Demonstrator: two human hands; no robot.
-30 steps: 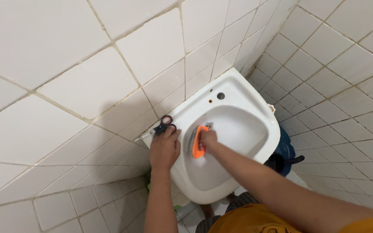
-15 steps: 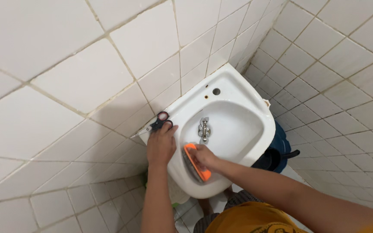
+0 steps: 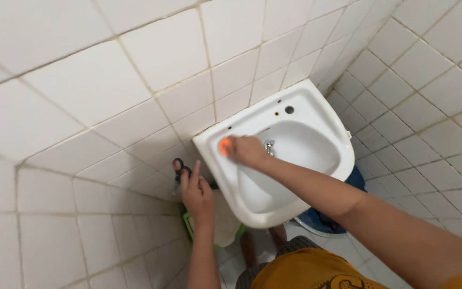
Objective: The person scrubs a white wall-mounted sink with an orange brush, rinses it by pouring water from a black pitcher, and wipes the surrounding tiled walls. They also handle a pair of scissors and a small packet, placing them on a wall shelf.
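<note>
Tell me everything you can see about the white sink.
The sink is a white, glossy, ceramic-looking basin fixed to a tiled wall, seen from above. Its rounded bowl holds a metal drain fitting; the back ledge has one open hole and small rusty marks. The right hand presses an orange scrub brush on its left rim.

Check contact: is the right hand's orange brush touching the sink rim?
Touching. The head view shows the orange brush, gripped by the right hand, pressed onto the flat rim of the white sink at its left corner, with no gap visible.
</note>
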